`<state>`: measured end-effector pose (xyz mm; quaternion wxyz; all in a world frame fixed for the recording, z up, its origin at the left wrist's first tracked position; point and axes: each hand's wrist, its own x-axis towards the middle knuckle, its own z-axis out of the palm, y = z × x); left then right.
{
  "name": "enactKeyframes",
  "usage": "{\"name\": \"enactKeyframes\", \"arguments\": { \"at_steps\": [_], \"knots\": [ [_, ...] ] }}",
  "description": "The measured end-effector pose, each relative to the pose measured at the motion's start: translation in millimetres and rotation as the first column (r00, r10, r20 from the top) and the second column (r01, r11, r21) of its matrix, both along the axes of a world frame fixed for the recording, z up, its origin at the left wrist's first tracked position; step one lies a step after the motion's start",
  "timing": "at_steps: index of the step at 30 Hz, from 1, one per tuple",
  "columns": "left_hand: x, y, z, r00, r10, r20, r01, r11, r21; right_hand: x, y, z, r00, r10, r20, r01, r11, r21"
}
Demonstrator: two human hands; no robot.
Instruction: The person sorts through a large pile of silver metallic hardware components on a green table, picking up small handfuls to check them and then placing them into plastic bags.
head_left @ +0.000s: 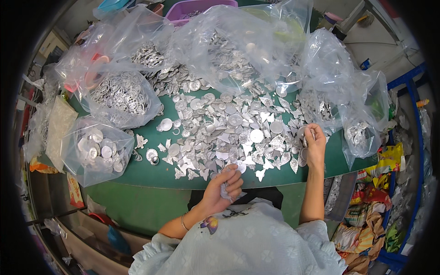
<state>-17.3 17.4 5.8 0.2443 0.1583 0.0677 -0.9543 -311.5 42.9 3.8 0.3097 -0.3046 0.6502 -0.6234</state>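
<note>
A wide heap of flat silver metal pieces (233,121), some round, some leaf- or butterfly-shaped, covers the middle of the green table (142,172). At the table's front edge my left hand (222,185) has its fingers curled around silver metal pieces; a pale round one shows by the fingertips. My right hand (315,143) is closed at the heap's right side, with silver pieces showing between thumb and fingers. Their exact shapes are mostly hidden by the fingers.
Clear plastic bags of silver pieces stand along the back; another bag (101,151) sits at the left and one (360,133) at the right. A purple basin (201,8) is at the far side. Below right are a grey crate (338,195), colourful packages (366,220) and a blue rack (415,137).
</note>
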Motion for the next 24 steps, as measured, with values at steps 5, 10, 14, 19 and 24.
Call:
{"name": "enactKeyframes", "arguments": {
  "at_steps": [5, 10, 14, 19, 24],
  "knots": [
    [-25, -27, 14, 0.992, -0.066, 0.108, 0.079, 0.990, -0.117, 22, -16, 9, 0.023, 0.414, 0.910, -0.007, 0.910, -0.414],
    [-55, -58, 24, 0.978, -0.064, 0.199, 0.119, 0.954, -0.277, 48, -46, 32, -0.020, 0.373, 0.928, -0.108, 0.921, -0.373],
    [-79, -82, 27, 0.964, -0.027, 0.266, 0.105, 0.953, -0.284, 37, -64, 30, -0.012, 0.436, 0.900, -0.202, 0.880, -0.429],
    [-89, -109, 15, 0.985, 0.009, 0.173, 0.039, 0.962, -0.270, 1, -83, 22, 0.427, 0.573, 0.700, -0.386, 0.815, -0.432],
    [-69, -116, 8, 0.999, 0.023, 0.037, -0.016, 0.986, -0.163, 10, -73, 28, 0.848, 0.476, -0.234, -0.394, 0.860, 0.325]
  ]
}}
